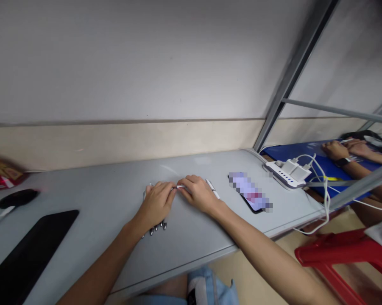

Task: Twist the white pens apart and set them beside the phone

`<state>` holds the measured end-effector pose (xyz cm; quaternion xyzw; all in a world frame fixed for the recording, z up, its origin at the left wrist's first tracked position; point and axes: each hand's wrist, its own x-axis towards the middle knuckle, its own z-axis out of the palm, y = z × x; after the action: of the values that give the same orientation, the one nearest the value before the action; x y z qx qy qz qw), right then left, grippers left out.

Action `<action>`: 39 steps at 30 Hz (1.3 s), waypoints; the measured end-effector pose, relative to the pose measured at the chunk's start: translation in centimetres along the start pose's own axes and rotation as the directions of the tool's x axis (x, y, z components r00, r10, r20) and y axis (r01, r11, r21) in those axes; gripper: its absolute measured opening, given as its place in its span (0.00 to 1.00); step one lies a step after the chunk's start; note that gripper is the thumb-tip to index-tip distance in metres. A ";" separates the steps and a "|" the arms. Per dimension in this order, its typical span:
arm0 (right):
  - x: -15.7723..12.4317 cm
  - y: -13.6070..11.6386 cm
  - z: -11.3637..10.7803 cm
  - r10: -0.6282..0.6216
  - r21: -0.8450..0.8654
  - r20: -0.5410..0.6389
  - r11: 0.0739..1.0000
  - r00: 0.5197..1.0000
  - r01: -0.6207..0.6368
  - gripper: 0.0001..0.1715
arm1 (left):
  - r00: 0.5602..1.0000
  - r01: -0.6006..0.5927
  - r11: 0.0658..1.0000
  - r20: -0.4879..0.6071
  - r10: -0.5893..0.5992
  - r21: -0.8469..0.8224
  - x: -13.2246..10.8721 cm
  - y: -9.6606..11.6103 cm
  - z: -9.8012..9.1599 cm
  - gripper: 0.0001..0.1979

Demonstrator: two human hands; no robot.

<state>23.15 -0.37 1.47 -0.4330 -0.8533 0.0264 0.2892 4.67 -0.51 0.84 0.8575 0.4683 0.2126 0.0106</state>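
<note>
Between the hands (pixel 157 199) (pixel 196 192) is a slim white rod (pixel 179 187).

Wall: A plain grey wall (pixel 130 63) rises above a cream lower band (pixel 130 142) behind the desk's far edge.
Desk: A smooth grey desk (pixel 197 241) runs along it, a dark line tracing its near edge.
Frame: A grey metal post (pixel 281 93) slants up by the far right corner, joined by a crossbar (pixel 330 111).
Next door: A blue tabletop (pixel 284 153) lies past the right edge.
Floor: A red stool (pixel 333 250) stands on beige flooring (pixel 248 284) off the near right corner.
Light: Soft glare (pixel 203 160) marks the desk's far edge.
</note>
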 end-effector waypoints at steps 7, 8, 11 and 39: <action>0.0 -0.1 -0.1 -0.013 -0.028 0.009 1.000 1.000 0.013 0.13 | 1.000 -0.005 1.000 0.019 0.005 0.009 0.0 -0.1 0.1 0.14; 0.1 -0.1 -0.1 -0.018 -0.035 0.009 0.999 1.000 0.019 0.12 | 1.000 -0.004 1.000 0.022 0.004 0.004 0.0 -0.1 0.1 0.14; 0.1 0.0 -0.1 -0.027 -0.061 0.002 0.998 1.000 0.027 0.11 | 0.999 -0.002 1.000 0.033 0.002 -0.013 0.0 -0.2 0.1 0.14; -0.1 0.5 -0.9 0.021 0.078 0.076 0.997 0.997 -0.027 0.14 | 0.998 -0.064 0.997 0.004 0.064 0.031 0.0 -0.3 -0.6 0.13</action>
<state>24.03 -0.30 2.07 -0.4302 -0.8566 0.0802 0.2734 4.22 -0.42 1.28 0.8725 0.4438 0.2042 -0.0089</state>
